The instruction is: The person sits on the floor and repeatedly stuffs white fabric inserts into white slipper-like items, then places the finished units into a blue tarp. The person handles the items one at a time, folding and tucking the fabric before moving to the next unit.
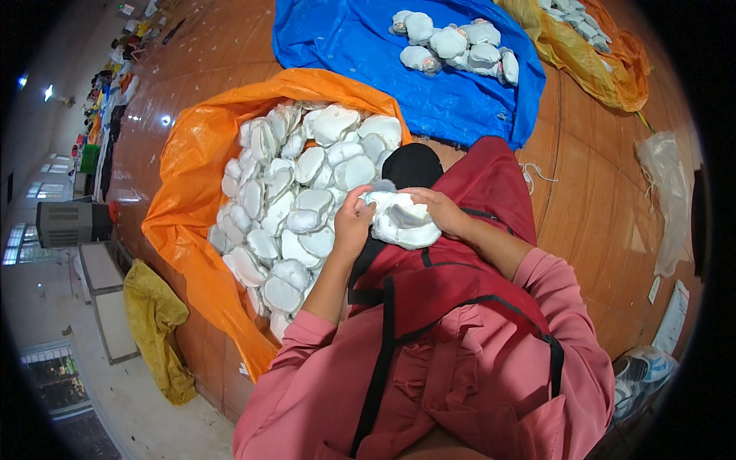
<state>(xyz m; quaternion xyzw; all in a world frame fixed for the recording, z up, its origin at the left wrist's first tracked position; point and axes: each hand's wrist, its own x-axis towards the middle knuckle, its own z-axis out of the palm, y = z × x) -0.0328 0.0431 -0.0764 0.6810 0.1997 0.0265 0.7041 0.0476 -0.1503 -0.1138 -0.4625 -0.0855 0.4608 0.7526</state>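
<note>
Over my lap, a soft white padded piece (406,230) with a folded opening is held between both hands. My left hand (356,224) pinches its left side, close to a small grey fluffy tuft (383,185). Curled over the upper right edge is my right hand (438,208), its fingertips partly hidden by the white material. Just left of my lap lies a large heap of similar rounded white pieces (310,165) on an orange sheet (195,165) with raised, crumpled edges.
Ahead, a blue tarp (337,38) bears several bundled white pieces (452,42). A yellow-orange sack (606,84) with more pieces lies far right. Clear plastic (665,192) rests at right, a mustard sack (153,314) at left, near a grey box-shaped appliance (73,222).
</note>
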